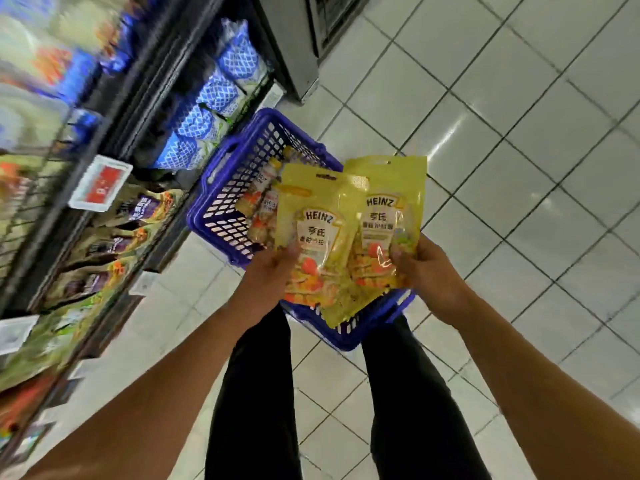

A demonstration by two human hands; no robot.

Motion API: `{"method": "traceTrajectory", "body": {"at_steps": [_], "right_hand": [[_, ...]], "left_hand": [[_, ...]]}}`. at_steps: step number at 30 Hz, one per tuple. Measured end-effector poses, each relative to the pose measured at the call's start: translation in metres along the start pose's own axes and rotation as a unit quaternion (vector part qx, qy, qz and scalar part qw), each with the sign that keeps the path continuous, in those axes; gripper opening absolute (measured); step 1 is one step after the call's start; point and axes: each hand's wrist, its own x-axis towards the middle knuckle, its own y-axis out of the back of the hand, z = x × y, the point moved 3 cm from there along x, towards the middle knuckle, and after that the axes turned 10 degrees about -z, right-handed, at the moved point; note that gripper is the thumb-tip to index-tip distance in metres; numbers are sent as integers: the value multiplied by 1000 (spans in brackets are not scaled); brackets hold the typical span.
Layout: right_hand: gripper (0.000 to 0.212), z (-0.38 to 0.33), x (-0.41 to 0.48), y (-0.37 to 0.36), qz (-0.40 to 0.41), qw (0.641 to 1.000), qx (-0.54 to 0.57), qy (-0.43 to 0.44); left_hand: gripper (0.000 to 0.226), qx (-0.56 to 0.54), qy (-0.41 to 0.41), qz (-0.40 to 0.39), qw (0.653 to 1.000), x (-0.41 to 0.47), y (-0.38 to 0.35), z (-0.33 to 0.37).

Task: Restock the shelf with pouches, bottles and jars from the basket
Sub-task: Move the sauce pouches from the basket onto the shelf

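Observation:
A blue plastic basket (pixel 221 202) stands on the tiled floor in front of my legs. Several bottles (pixel 265 202) with orange and white labels lie inside it. My left hand (pixel 268 271) grips a yellow Heinz pouch (pixel 320 216) by its lower left edge, above the basket. My right hand (pixel 427 271) grips a second yellow Heinz pouch (pixel 389 195) by its lower right edge, partly tucked behind the first. The shelf (pixel 114 168) runs along the left side, blurred by motion.
Blue-and-white patterned packs (pixel 207 105) fill the shelf's lowest level beside the basket. Dark pouches (pixel 138 216) and a white-and-red price tag (pixel 100 183) sit on a higher level. A grey cabinet (pixel 301 46) stands beyond the basket. White floor tiles (pixel 519 150) spread to the right.

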Motion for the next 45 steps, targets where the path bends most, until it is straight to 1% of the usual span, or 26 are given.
{"method": "traceTrajectory", "body": {"at_steps": [5,6,8,9,12,13,17,18,21,24,26,29,31,33,35,37,40,43,45], "right_hand": [[27,-38,-75,-5,-58,998,-32,-10],[29,-45,-90,-6,-65,997,-36,-13],[31,-59,-119,-7,-75,996,-41,-15],[32,-68,-132,-9,-81,996,-38,-14],[36,-91,-166,-18,-104,994,-21,0],[39,-98,-175,-22,-110,994,-15,6],[53,-114,-208,-40,-143,990,6,15],[53,-116,-216,-45,-147,989,5,17],[37,-113,-240,-66,-163,986,10,32],[38,-107,-266,-95,-189,981,30,37],[43,-104,-285,-120,-209,976,47,36],[50,-95,-317,-161,-262,962,71,32],[51,-86,-343,-189,-297,952,60,33],[51,-74,-373,-216,-326,943,53,33],[44,-58,-401,-241,-349,935,47,36],[40,-41,-427,-264,-363,931,20,33],[37,-19,-459,-296,-388,918,-66,55],[53,-4,-483,-324,-405,907,-111,44],[60,1,-493,-342,-410,899,-143,51]], "left_hand": [[48,-88,2,69,994,-71,-53,41],[45,-103,-2,78,992,-85,-62,49],[29,-130,-2,106,986,-110,-75,63],[28,-134,-4,119,984,-123,-80,71],[52,-153,-32,142,978,-162,-88,90],[55,-159,-43,148,975,-176,-88,95],[53,-201,-103,153,962,-236,-81,109],[50,-215,-113,154,958,-251,-79,110],[43,-239,-146,176,943,-302,-75,109],[37,-242,-173,223,928,-357,-70,94],[39,-241,-196,245,919,-395,-69,76],[44,-251,-211,282,902,-451,-76,43],[46,-256,-221,321,885,-488,-84,19],[50,-254,-228,357,870,-524,-95,-6],[51,-255,-236,383,856,-559,-106,-29],[45,-260,-249,405,841,-592,-117,-51],[38,-262,-263,438,818,-638,-131,-80],[40,-269,-269,470,796,-678,-141,-103],[39,-284,-278,491,775,-702,-143,-117]]}}
